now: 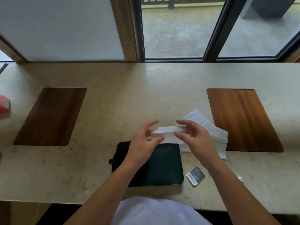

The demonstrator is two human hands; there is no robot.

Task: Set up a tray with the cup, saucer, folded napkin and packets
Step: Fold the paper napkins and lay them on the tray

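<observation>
A dark green tray (165, 166) lies on the stone counter near its front edge. Above the tray's far edge, both hands hold a white napkin (167, 135) folded into a narrow strip. My left hand (144, 142) pinches its left end, and my right hand (194, 135) pinches its right end between thumb and fingers. A dark cup (118, 157) with a small handle sits on the tray's left side, mostly hidden under my left forearm. A silver-grey packet (195, 175) lies on the counter right of the tray. No saucer is visible.
Several loose white napkins (209, 127) lie behind my right hand. Dark wooden inlays sit at the left (50, 116) and right (241, 119) of the counter (129, 98). A red and white object (4, 103) is at the far left edge. A scrap (240, 178) lies right of the packet.
</observation>
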